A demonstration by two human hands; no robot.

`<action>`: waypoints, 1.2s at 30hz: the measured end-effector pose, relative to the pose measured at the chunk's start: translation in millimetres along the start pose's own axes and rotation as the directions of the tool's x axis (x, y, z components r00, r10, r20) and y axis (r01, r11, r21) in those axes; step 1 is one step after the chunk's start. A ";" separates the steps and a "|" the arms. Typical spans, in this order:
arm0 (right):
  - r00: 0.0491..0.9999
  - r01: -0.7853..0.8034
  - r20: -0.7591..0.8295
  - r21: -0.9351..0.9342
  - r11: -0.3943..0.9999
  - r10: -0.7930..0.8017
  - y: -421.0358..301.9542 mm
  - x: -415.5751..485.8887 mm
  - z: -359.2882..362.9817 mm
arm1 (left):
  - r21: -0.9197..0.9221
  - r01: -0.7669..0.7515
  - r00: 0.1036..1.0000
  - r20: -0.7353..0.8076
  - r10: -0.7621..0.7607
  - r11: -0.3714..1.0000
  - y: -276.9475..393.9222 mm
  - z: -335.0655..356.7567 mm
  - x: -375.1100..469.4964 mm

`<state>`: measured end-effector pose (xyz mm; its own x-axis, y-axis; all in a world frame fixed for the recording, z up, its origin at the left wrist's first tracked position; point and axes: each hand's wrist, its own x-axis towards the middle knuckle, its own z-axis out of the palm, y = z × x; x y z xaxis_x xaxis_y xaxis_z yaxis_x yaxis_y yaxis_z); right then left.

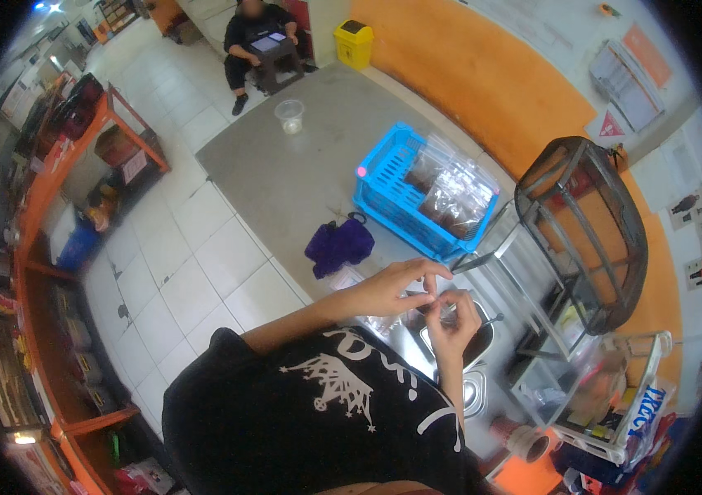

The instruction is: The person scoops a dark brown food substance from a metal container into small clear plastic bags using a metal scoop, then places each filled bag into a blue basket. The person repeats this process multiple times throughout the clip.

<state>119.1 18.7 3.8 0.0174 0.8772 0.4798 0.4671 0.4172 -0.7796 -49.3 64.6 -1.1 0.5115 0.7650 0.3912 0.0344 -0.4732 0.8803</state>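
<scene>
My left hand (405,286) and my right hand (453,320) meet with pinched fingertips on a piece of thin clear plastic (448,315), mostly hidden by the fingers. Below them is a steel pan (484,341) with dark brown contents and a utensil handle (495,318) over its rim. A steel lid (475,391) lies next to the pan. Clear plastic bags (382,323) rest by my left wrist. Beyond my hands, a blue plastic basket (388,207) holds several clear bags (450,198) with brown contents.
A purple cloth (339,246) and scissors (356,216) lie left of the basket. A clear plastic cup (290,116) stands farther off. At right are a metal rack (505,241), a dark mesh cover (586,229) and a white crate (635,396). A person (261,43) sits at the far end.
</scene>
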 end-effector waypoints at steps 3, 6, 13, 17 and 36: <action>0.999 -0.033 0.006 -0.054 0.998 0.034 0.5 4.9 6.8 | 0.035 -0.002 1.000 -0.004 0.003 0.999 -4.9 -9.2 3.3; 1.000 -0.006 0.019 -0.080 0.997 0.007 1.8 12.2 6.0 | 0.029 0.018 0.999 -0.044 -0.017 0.999 -10.2 -25.6 6.4; 0.999 -0.047 0.015 -0.129 0.990 0.050 4.5 37.3 9.1 | 0.144 0.022 0.999 -0.048 -0.016 0.989 -32.7 -52.0 23.9; 0.987 -0.160 -0.051 -0.124 0.979 0.155 12.6 49.7 17.6 | 0.246 -0.064 0.987 -0.125 0.097 0.967 -66.9 -57.8 56.4; 0.799 -0.305 0.215 -0.660 0.686 0.562 114.9 -85.4 98.8 | 0.467 0.295 0.879 -0.474 -0.045 0.834 -236.9 -82.9 131.6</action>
<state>83.9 15.2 -166.5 0.0864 0.9862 -0.1415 0.8988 -0.1384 -0.4158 -61.3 313.6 -135.9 0.0408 0.9012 0.4315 0.5804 -0.3729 0.7239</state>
